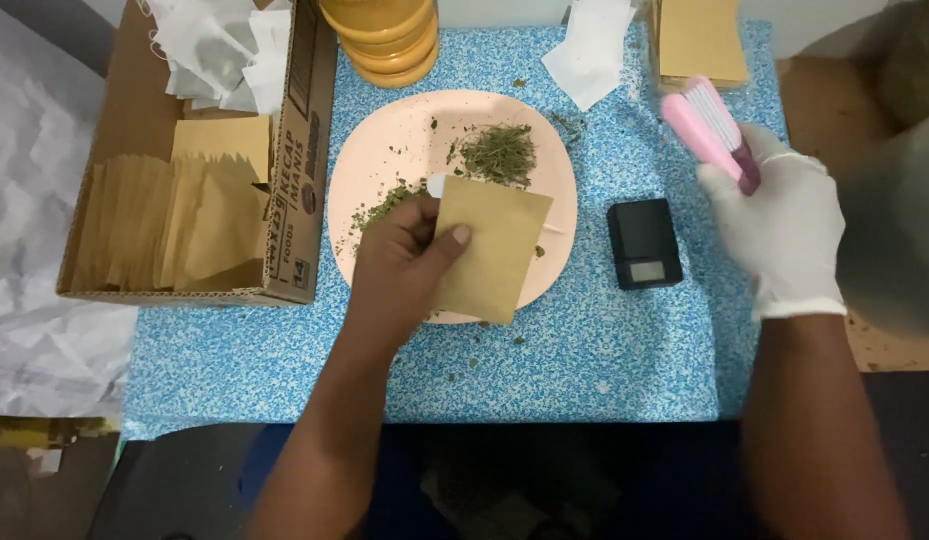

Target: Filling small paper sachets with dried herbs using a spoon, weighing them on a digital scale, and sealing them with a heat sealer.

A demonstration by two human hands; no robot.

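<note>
Brown kraft paper is what the head view turns on: the left hand [404, 265], bare, pinches a small flat brown envelope [489, 250] between thumb and fingers, the thumb pressed on its face near the upper left corner. The envelope hangs tilted over the lower part of a pale pink plate [384, 150], and a sliver of something white shows just behind its top edge; what that is cannot be told. On the plate lies a loose heap of dried green herb [499, 152] toward the top, with a thinner scatter trailing to the left, close to the left hand's knuckles.

The right hand [779, 235], in a white glove, is closed around the handle of a pink brush with white bristles [709, 125], held up over the blue speckled mat [584, 350] and well apart from the plate. Between the two hands a small black pocket scale [644, 243] sits on the mat just beside the plate's right rim, nothing on its platform.

At the left stands a cardboard box [304, 150] holding rows of more brown envelopes and a pile of white paper sachets. More envelopes lie stacked at the top right, and a stack of yellow lids or bowls stands above the plate.

By my reading, the step in hand is packing herb into the envelope. Any further move calls for the envelope's mouth to be held open and steady above the plate, so that crumbs fall back onto it.
</note>
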